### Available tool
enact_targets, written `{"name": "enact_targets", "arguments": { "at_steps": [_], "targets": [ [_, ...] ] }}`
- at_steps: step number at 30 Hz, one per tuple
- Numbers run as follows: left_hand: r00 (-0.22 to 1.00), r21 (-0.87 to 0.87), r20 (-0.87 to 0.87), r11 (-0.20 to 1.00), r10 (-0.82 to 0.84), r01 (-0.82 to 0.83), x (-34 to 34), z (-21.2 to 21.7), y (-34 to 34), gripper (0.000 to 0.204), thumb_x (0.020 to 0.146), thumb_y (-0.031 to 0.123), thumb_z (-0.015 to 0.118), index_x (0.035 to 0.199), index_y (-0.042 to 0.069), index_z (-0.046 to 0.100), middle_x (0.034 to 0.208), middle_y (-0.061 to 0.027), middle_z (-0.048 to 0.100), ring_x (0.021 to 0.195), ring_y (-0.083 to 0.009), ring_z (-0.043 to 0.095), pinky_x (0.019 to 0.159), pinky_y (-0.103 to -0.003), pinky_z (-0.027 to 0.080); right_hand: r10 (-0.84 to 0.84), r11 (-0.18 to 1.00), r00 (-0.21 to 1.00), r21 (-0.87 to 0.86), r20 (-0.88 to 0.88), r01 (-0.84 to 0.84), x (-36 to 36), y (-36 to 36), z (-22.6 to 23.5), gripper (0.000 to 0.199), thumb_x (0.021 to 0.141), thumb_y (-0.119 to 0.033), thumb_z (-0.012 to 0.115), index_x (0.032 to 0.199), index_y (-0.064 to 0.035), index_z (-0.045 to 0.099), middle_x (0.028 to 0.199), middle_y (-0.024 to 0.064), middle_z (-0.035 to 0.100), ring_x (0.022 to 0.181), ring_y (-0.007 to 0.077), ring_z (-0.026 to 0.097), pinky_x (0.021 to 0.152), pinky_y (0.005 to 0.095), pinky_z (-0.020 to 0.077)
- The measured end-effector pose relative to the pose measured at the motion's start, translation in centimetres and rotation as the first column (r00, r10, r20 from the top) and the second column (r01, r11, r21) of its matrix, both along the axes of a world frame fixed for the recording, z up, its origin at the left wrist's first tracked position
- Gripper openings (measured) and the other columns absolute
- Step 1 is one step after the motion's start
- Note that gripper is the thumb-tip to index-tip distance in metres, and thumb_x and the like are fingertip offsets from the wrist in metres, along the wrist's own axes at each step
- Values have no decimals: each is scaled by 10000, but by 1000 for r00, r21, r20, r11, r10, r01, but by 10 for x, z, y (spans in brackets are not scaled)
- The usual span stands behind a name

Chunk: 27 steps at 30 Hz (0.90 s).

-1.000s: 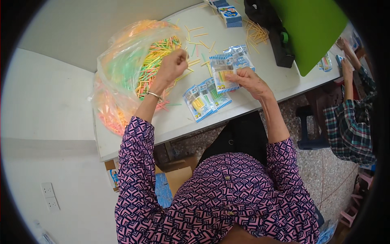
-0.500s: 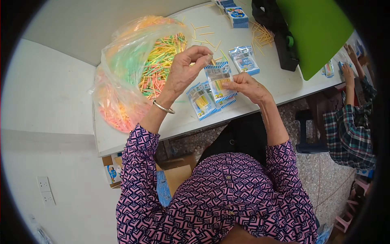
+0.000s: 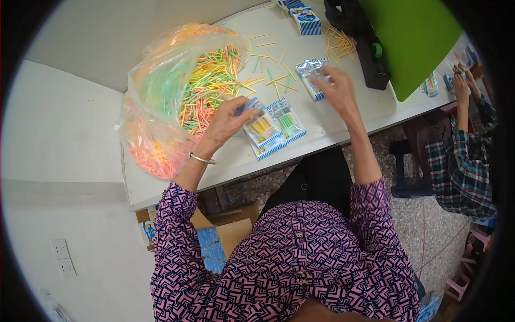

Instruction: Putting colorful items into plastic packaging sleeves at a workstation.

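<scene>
My left hand is closed on the top edge of a clear, blue-and-white striped packet with yellow sticks in it. That packet lies over other packets near the table's front edge, among them one with green sticks. My right hand, a little blurred, reaches over a pile of flat striped packets. Its fingers are apart and nothing shows in them; whether they touch the top packet I cannot tell.
A big clear bag full of coloured sticks stands at left. Loose sticks lie behind the packets. Further back are bundled packets, a black tape dispenser and a green panel. Another person's hands work at right.
The packet held in both hands has come down onto the pile at left, now in my left hand alone. My right hand has let go and moved up and right to the flat packets.
</scene>
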State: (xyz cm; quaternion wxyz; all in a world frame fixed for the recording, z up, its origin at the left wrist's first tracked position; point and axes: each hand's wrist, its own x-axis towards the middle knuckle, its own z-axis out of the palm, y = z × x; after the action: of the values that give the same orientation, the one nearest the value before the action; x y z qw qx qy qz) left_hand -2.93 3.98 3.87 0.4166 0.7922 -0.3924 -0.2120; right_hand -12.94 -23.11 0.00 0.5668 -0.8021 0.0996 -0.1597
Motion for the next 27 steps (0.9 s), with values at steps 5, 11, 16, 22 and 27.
{"name": "enact_targets", "arguments": {
  "at_steps": [5,11,16,22,27],
  "targets": [
    [829,52,549,986,103,-157,1,-41,11,359,772,230,677,1025,11,548,956,-112,573,905,-228,544,786,-343,439,-469,609,879,-688,87,394,25,-7,-36,312,757,-281,674,934,-25,654,1036,127,557,1012,318,469,811,447,383],
    [792,-23,603,994,96,-103,-2,-11,-23,402,746,245,700,1037,29,525,1047,-134,533,1054,-311,479,912,-381,387,-487,627,831,-554,268,547,26,-34,-55,243,767,-212,655,944,-47,657,987,101,569,986,286,482,829,438,363],
    [856,-213,480,972,192,-98,7,12,-52,413,771,263,697,1072,32,533,1052,-123,557,1027,-261,519,886,-359,414,-334,854,872,-277,359,441,10,11,-7,240,804,-166,634,989,-13,626,943,99,610,886,223,556,772,346,429],
    [996,-177,93,984,19,-2,16,12,-65,210,847,141,622,976,-24,627,831,-38,655,753,-86,590,682,-231,476,-49,994,961,107,271,20,-3,44,20,269,835,-140,638,1048,18,594,913,36,609,814,94,548,731,235,451],
    [993,-148,46,984,111,-103,4,5,-50,172,844,118,612,921,-31,652,775,-19,654,723,-42,551,654,-212,462,65,993,979,90,191,-83,-6,52,30,218,822,-126,649,978,24,620,817,12,596,755,66,520,687,210,433]
  ]
}}
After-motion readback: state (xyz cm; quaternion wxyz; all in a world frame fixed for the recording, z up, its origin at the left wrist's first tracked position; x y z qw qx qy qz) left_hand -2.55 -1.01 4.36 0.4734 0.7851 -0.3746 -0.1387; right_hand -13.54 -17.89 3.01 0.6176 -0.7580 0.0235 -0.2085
